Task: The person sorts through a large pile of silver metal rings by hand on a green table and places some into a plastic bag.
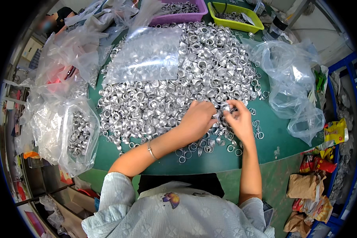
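Note:
A broad heap of silver metal rings (174, 95) covers the green table before me. Over the heap's front right part, my left hand (198, 117) reaches in with a bracelet on its wrist. Its fingers are curled closed by the rings, and what they pinch is hidden behind the hand. Close beside it, my right hand (238, 121) pinches a silver ring (225, 106) between thumb and fingers. A few loose rings (231, 148) lie just below the hands. On the heap's far left part rests a flat clear plastic bag (146, 55).
At the back stand a purple basket (182, 16) and a yellow-green basket (237, 24), both holding metal pieces. Crumpled clear bags (293, 79) lie on the right. An open plastic bag of rings (83, 135) sits at the left edge. A blue rack (355, 87) stands beyond the table's right side.

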### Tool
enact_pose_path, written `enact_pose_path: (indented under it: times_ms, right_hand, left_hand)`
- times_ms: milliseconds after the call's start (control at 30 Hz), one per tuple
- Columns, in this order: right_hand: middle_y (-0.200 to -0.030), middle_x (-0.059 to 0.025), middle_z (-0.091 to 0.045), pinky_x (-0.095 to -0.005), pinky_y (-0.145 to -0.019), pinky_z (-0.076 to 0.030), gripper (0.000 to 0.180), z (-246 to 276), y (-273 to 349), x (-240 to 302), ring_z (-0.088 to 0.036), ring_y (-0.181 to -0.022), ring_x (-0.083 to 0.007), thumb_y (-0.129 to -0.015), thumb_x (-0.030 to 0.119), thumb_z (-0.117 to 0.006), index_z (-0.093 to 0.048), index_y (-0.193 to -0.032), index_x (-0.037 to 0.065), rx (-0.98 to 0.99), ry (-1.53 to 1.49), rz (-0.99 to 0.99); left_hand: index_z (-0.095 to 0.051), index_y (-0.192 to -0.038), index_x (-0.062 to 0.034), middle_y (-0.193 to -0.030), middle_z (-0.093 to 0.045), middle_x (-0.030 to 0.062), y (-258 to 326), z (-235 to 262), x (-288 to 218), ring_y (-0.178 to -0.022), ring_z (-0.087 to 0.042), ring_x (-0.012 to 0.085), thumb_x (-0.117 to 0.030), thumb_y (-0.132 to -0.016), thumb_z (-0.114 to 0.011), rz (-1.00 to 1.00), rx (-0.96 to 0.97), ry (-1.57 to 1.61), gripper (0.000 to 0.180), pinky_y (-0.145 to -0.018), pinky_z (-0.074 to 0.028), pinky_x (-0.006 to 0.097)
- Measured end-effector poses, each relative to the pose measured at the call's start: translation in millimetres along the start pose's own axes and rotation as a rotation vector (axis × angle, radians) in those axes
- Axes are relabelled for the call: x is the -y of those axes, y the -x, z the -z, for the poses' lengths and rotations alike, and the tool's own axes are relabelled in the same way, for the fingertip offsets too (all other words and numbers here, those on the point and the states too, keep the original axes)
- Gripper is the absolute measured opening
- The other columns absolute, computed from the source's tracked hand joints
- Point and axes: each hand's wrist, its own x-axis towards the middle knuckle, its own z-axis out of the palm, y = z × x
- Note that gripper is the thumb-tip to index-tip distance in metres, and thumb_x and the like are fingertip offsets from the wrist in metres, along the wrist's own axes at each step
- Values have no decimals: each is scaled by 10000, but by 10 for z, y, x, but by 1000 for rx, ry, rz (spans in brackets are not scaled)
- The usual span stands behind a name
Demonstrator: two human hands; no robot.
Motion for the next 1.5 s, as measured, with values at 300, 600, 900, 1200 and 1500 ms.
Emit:
enact_pose_path:
  times_ms: [300,600,900,1200,1500]
  right_hand:
    - [-840,-84,-559,-217,-394,-343,252,265,-30,-203,-479,-580,-146,-929,224,-505,-565,-1055,14,223,-1489,-357]
    - [-691,-3,-595,-223,-502,-398,107,64,-244,35,-523,-611,-66,-836,72,-646,-675,-920,13,-264,-188,-17]
    - [-803,-102,-625,-405,-591,-464,176,-82,-387,203,-603,-655,-321,-772,157,-710,-670,-927,84,-360,702,320]
    - [-802,-106,-623,-420,-536,-475,164,-376,-615,290,-618,-626,-332,-830,212,-643,-637,-876,54,-417,730,443]
    - [-864,-163,-633,-229,-341,-329,303,47,-526,165,-538,-495,-159,-870,125,-508,-522,-1155,24,0,-1030,-14]
  left_hand:
    - [-549,-1026,-16,-966,-493,68,-109,113,70,-871,-496,182,70,-739,-577,302,-192,378,301,-756,-407,296]
    - [-551,-816,-47,-949,-538,128,-451,37,188,-871,-499,287,-66,-753,-657,26,-147,-528,125,-721,-395,355]
    - [-518,-1108,-52,-931,-558,68,-43,334,77,-574,-399,94,20,-846,-461,763,-27,1741,278,-436,-285,183]
    - [-596,-1026,-57,-851,-567,125,-368,248,289,-592,-611,268,-175,-814,-648,148,-325,-141,248,-497,-463,367]
    - [-569,-910,-23,-760,-558,119,-533,283,391,-583,-609,247,-149,-806,-655,47,-443,-69,185,-500,-478,349]
